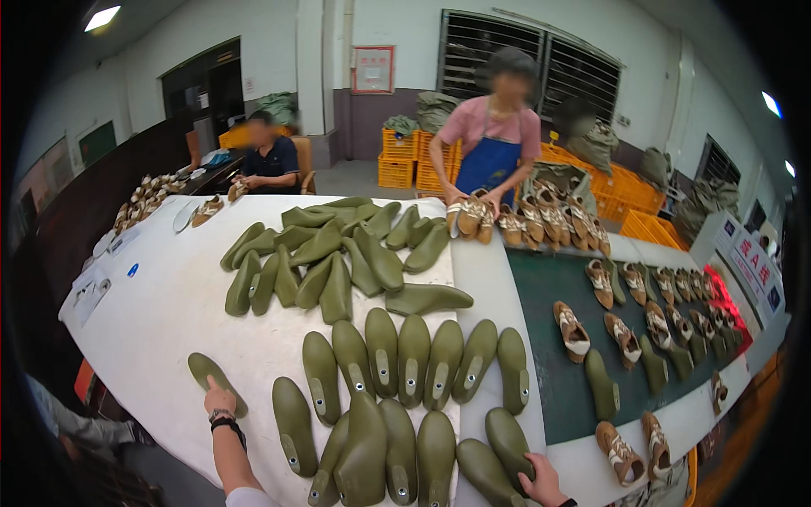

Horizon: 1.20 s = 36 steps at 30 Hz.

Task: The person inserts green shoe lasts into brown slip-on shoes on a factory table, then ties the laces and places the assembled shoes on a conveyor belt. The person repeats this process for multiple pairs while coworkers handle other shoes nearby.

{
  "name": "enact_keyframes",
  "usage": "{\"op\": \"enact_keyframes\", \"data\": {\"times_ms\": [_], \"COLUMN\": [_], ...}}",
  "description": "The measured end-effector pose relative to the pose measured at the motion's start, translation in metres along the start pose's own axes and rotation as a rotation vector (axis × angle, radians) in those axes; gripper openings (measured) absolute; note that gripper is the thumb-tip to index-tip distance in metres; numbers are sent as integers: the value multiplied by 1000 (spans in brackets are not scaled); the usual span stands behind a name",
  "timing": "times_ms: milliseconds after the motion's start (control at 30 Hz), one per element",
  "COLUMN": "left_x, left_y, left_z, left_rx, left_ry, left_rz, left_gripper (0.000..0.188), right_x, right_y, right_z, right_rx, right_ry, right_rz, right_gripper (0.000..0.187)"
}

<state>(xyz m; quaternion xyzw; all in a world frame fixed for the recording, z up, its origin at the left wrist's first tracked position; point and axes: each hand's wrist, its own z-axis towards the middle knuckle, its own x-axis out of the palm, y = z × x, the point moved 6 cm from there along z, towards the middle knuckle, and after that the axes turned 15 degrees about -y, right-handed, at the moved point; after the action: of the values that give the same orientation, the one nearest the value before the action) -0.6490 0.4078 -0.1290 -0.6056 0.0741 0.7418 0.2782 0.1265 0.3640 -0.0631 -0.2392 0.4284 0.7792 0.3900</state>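
Green shoe lasts lie across the white tabletop. At the left, my left hand has its fingers over a single shoe last that lies apart from the others. My right hand is at the lower right, thumb and fingers closed on the end of another shoe last. A second last lies right beside that one. Between my hands, several lasts stand in rough rows, soles up, with metal-ringed holes; one larger last overlaps its neighbours. A loose heap of lasts lies farther back.
On the right, a green conveyor belt carries brown-and-white sneakers and lasts. Across the table a person in a blue apron handles sneakers. Another person sits at the far left. Orange crates stand behind.
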Motion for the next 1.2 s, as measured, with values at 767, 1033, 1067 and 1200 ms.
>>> {"op": "enact_keyframes", "data": {"times_ms": [767, 1033, 1067, 1200], "left_x": [-185, -120, -100, -55], "left_y": [-220, -390, -391, -369], "left_z": [-218, -254, -265, -289], "left_rx": [652, 398, 465, 291], "left_ry": [112, 532, 568, 517], "left_rz": [-705, -706, -645, -701], "left_gripper": [82, 108, 112, 101], "right_x": [-33, 16, 36, 104], "right_y": [-95, -97, -92, -72], "right_z": [75, 153, 151, 154], "right_rx": [260, 820, 826, 691], "right_ry": [420, 527, 531, 556], "right_rz": [652, 852, 806, 935], "right_gripper": [63, 88, 93, 114]}}
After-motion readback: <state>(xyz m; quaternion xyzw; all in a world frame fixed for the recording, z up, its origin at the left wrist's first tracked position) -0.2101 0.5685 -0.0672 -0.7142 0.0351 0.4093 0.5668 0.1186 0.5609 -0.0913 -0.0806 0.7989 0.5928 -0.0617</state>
